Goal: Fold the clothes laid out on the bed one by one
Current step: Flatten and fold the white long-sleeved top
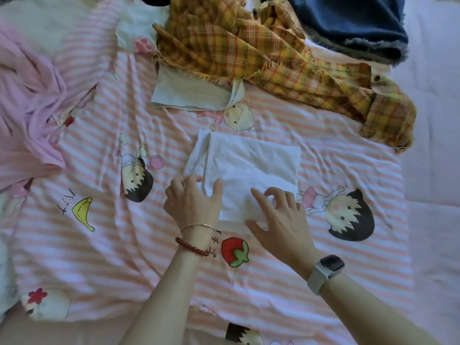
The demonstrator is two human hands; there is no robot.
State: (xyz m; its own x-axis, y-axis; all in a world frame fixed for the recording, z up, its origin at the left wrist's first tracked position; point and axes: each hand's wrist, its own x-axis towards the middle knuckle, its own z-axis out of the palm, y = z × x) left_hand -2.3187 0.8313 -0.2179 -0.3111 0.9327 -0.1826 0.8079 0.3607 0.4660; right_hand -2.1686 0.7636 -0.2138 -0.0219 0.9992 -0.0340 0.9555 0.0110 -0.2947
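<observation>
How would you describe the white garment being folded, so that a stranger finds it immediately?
On the pink-striped cartoon bedsheet, look at the middle, just below the yellow plaid shirt. The white garment lies there as a flat rectangle under both hands. Only it is plain white and folded.

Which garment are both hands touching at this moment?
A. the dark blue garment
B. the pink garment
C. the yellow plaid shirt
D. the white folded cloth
D: the left hand and the right hand both rest on the near edge of the white folded cloth; the yellow plaid shirt, the dark blue garment and the pink garment lie apart, untouched.
</observation>
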